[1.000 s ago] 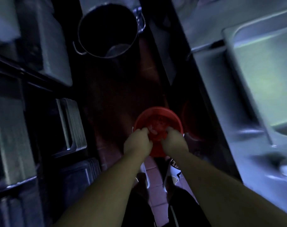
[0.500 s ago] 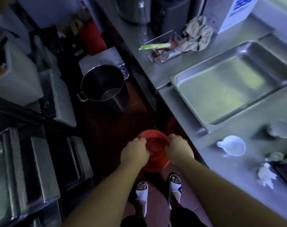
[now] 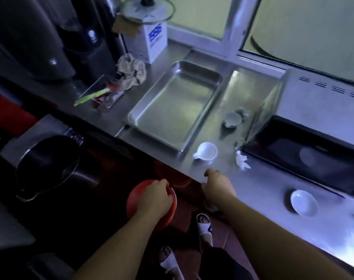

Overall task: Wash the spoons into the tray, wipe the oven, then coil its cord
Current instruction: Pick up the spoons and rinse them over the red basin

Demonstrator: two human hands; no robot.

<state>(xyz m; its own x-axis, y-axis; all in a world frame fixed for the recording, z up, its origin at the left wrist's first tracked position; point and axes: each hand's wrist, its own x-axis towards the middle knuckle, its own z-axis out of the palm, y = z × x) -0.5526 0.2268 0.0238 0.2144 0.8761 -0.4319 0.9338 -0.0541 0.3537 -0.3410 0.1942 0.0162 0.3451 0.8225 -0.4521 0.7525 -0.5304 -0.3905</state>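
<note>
My left hand [image 3: 154, 196] grips the rim of a red bowl [image 3: 134, 201] held low over the floor, below the counter edge. My right hand [image 3: 218, 185] is off the bowl, at the steel counter's front edge with its fingers curled; I cannot see whether it holds anything. A white ceramic spoon [image 3: 205, 151] lies on the counter just beyond that hand. Two more white spoons lie further off, one [image 3: 232, 119] beside the oven and one [image 3: 303, 202] in front of it. The empty steel tray [image 3: 143, 118] sits at mid counter. The dark-doored oven [image 3: 305, 156] stands at the right.
A crumpled tissue [image 3: 241, 161] lies by the oven's corner. A rag [image 3: 131, 72], a white box [image 3: 149, 44] and a clear holder with utensils [image 3: 103, 96] stand behind the tray. A large steel pot [image 3: 47, 164] sits on the floor at the left. My sandalled feet [image 3: 204, 225] are below.
The view has swung up from the floor to the counter. My right hand has let go of the red bowl and risen to the counter edge; my left hand still holds the bowl.
</note>
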